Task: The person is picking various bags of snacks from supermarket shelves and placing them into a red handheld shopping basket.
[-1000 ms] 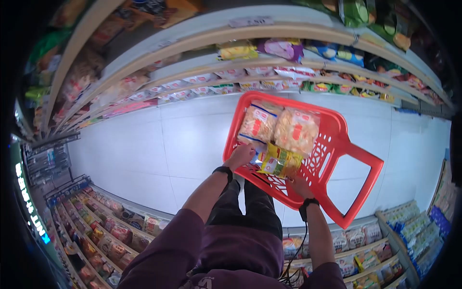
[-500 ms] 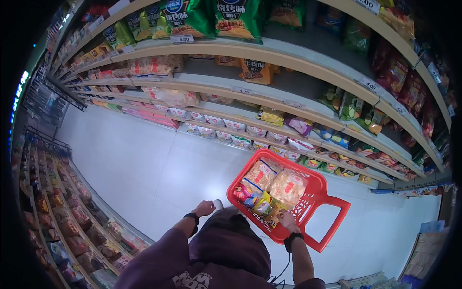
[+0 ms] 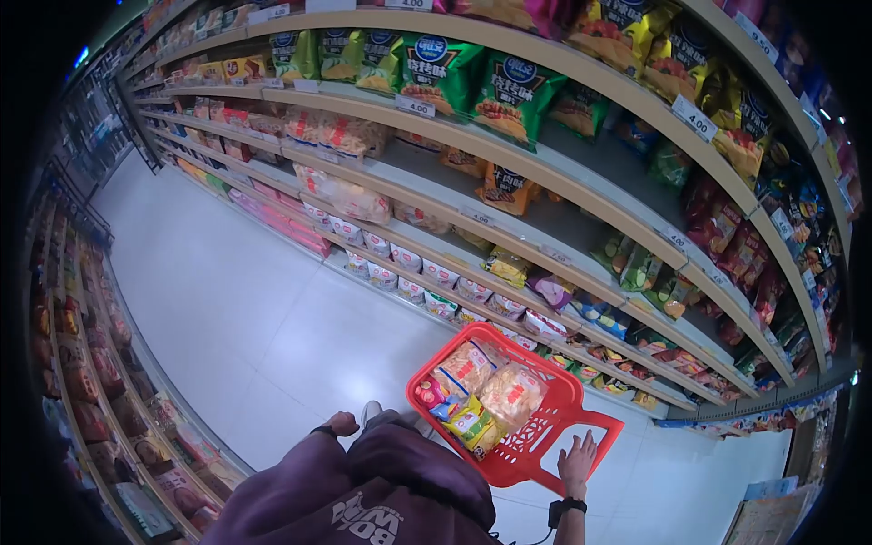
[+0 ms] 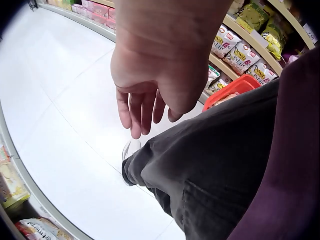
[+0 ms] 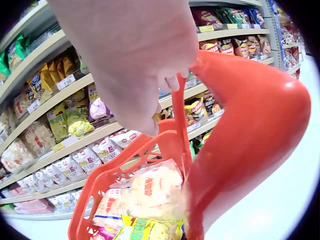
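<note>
A red plastic shopping basket (image 3: 560,383) stands in front of the person, its handle (image 5: 245,135) leaning out to the right. Inside lie two large clear bags of pale puffed snacks (image 3: 513,396), a yellow snack bag (image 3: 474,425) and a pink-purple packet (image 3: 428,391). The right hand (image 3: 575,466) is over the handle, its fingers stretched out and spread; the right wrist view shows the fingertips right at the handle's bar. Off to the basket's left, the left hand (image 4: 160,85) hangs beside the dark trouser leg, fingers loosely bent, holding nothing.
Shelves (image 3: 391,109) of bagged snacks with price tags curve along the far side, close behind the basket. Another packed shelf (image 3: 100,363) runs along the left. A pale tiled floor (image 3: 245,309) lies between them, with one shoe (image 3: 371,411) on it.
The right hand has left the yellow bag in the basket and moved right to the handle. The left hand has drawn back from the basket. The head view has tilted up toward the shelves.
</note>
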`<state>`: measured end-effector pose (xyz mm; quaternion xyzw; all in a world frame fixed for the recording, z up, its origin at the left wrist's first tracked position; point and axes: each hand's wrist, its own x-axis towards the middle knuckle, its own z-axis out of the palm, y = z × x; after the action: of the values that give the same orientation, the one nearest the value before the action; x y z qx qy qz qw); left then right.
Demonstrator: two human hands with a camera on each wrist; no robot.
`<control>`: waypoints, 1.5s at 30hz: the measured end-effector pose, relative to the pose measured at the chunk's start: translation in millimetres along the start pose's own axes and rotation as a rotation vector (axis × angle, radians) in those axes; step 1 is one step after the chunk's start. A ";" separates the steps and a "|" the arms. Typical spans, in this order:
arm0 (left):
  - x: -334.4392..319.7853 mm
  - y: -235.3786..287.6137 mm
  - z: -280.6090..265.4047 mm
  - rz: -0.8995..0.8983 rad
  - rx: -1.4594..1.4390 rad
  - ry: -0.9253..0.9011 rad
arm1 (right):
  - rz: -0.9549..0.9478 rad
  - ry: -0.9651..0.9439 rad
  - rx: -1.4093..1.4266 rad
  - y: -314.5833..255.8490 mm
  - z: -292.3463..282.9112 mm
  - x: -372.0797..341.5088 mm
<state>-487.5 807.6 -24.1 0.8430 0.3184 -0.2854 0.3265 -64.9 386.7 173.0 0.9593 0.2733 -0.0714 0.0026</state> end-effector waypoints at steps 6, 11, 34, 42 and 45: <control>34.4 48.5 -43.3 0.074 -0.102 0.145 | 0.160 0.276 0.038 -9.8 -31.5 -19.0; 46.1 83.2 -77.1 0.147 -0.116 0.163 | 0.430 0.416 0.350 14.7 -7.2 -11.3; -22.4 -109.9 -15.8 0.035 -0.212 0.045 | 0.844 0.369 0.433 -44.2 29.2 -88.6; -55.2 -113.0 -32.0 -0.055 -0.332 0.112 | 0.937 0.373 0.373 -65.7 23.3 -85.5; -75.0 -106.6 -41.2 -0.119 -0.379 0.121 | 0.933 0.406 0.378 -55.6 32.5 -87.6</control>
<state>-601.0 873.7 14.0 0.7617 0.4348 -0.1879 0.4422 -172.1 386.7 154.8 0.9571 -0.2041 0.0760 -0.1912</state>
